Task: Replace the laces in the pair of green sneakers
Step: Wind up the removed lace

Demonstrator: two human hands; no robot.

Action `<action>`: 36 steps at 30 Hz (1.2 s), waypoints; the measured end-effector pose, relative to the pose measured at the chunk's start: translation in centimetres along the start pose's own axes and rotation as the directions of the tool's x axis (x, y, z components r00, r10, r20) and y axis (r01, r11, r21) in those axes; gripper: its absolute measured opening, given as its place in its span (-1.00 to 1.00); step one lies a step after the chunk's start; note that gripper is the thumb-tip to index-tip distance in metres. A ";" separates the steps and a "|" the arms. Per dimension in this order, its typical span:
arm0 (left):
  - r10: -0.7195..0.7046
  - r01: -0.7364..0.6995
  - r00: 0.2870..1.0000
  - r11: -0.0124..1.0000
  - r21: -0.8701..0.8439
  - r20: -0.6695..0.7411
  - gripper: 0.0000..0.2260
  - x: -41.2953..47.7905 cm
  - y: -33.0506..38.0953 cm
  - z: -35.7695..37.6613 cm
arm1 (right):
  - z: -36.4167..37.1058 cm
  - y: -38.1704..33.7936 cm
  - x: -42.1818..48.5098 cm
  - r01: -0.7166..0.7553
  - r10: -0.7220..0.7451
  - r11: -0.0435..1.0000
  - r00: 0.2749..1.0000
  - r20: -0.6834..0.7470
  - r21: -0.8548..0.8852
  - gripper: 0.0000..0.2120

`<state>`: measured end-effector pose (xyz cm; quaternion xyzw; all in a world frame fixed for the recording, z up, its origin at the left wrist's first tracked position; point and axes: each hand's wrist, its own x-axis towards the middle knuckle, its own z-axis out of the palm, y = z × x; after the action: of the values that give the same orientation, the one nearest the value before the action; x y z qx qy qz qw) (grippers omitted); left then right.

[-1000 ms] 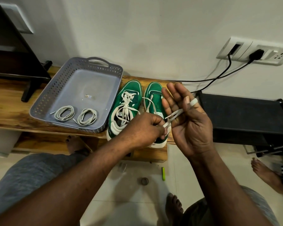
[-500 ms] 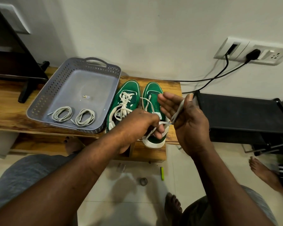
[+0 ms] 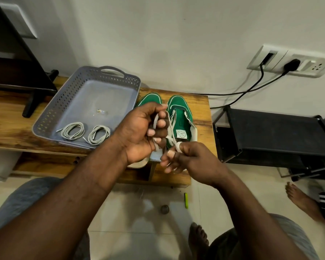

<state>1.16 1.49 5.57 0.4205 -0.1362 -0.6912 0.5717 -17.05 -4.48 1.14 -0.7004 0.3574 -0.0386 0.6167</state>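
White wall backs a wooden bench [image 3: 201, 109], and both hands meet above its front edge. The left hand [image 3: 141, 132] is raised with its fingers curled into a fist round a white lace [image 3: 170, 135], nails turned toward the camera, forearm coming up from the lower left. The right hand [image 3: 191, 160] sits just below and to the right of that fist. It pinches the same lace, which crosses over one fingertip [image 3: 178, 147]. A short run of lace spans the two grips.

Directly behind the grips the green sneakers [image 3: 180, 109] stand side by side on the bench, toes to the wall. The left fist covers much of one of them. Just beyond the right hand, a white tongue patch [image 3: 180, 133] carries a round green emblem; its writing is too small to read.

Left of the fist and close to it, a grey perforated basket [image 3: 64, 102] holds two coiled laces [image 3: 72, 131] [image 3: 99, 134] near its front wall. Right of the grips the bench ends, and a black rack [image 3: 270, 132] stands past a narrow gap. Below the hands the floor tiles show a small green stick [image 3: 186, 200] and a small round object [image 3: 165, 209]. Up and to the right of the hands, a socket plate [image 3: 289, 62] on the wall has two black cables plugged in.
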 end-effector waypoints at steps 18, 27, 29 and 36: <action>0.275 -0.386 0.916 0.411 0.826 0.292 -0.65 0.0 -0.9 -0.8 | -0.5 -1.2 -0.8 -0.027 -0.181 0.796 0.943 0.280 0.605 -0.51; 0.199 -0.366 0.930 0.429 0.826 0.309 -0.82 0.3 -1.2 -1.2 | -0.6 -1.5 -1.4 -0.071 -0.212 0.782 0.904 0.372 0.619 -0.51; 0.275 -0.373 0.917 0.340 0.863 0.288 -0.89 0.7 -1.3 -1.5 | -0.7 -1.5 -1.4 -0.075 -0.206 0.788 0.903 0.378 0.610 -0.51; 0.447 -0.414 0.848 0.221 0.883 0.286 -0.65 0.5 -1.5 -1.2 | -0.7 -1.5 -1.1 -0.110 -0.138 0.814 0.917 0.373 0.571 -0.28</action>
<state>1.03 1.80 3.65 0.6212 -0.6009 -0.3001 0.4037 -17.53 -4.51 3.09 -0.4740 0.1902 -0.0075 0.8597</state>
